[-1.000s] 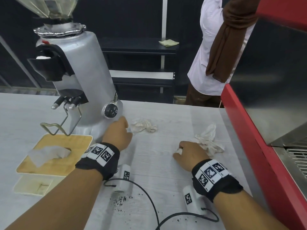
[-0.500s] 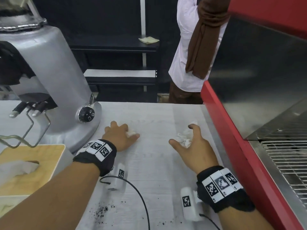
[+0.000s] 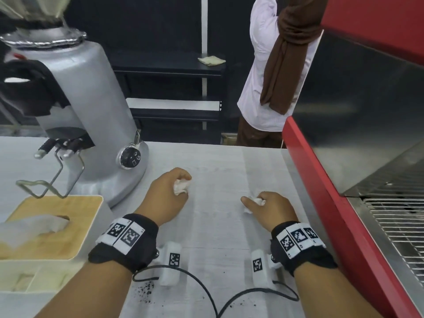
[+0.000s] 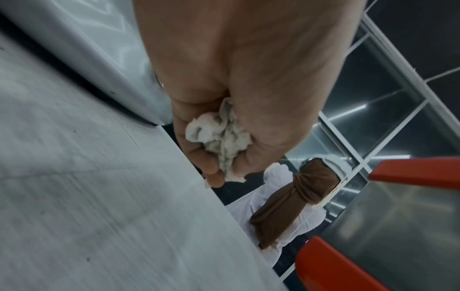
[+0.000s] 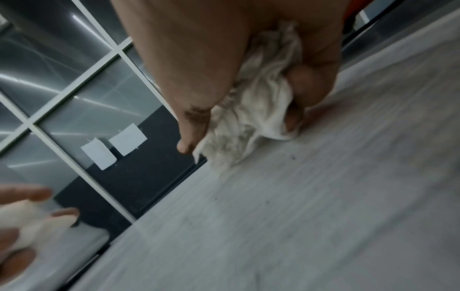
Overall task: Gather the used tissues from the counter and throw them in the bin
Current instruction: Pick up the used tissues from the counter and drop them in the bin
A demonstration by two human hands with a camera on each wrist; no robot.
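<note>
My left hand [image 3: 174, 191] is curled round a crumpled white tissue [image 3: 180, 187] just right of the grinder's base; in the left wrist view the tissue [image 4: 221, 139] bulges out between the closed fingers. My right hand [image 3: 266, 207] grips a second crumpled tissue [image 3: 255, 201] low over the pale counter [image 3: 218, 226], near the red machine. The right wrist view shows that tissue [image 5: 251, 118] hanging from under the thumb and fingers, its lower edge close to the counter. No bin is in view.
A silver coffee grinder [image 3: 75, 106] stands at the left. A wooden-topped tissue box [image 3: 52, 228] sits in front of it. A red espresso machine [image 3: 344, 203] borders the right side. A person [image 3: 275, 76] stands beyond the counter. Coffee grounds [image 3: 145, 290] speckle the near counter.
Both hands have closed round their tissues and drawn back towards me. The loose tissues that lay spread on the counter a second ago are now balled inside the fists.
</note>
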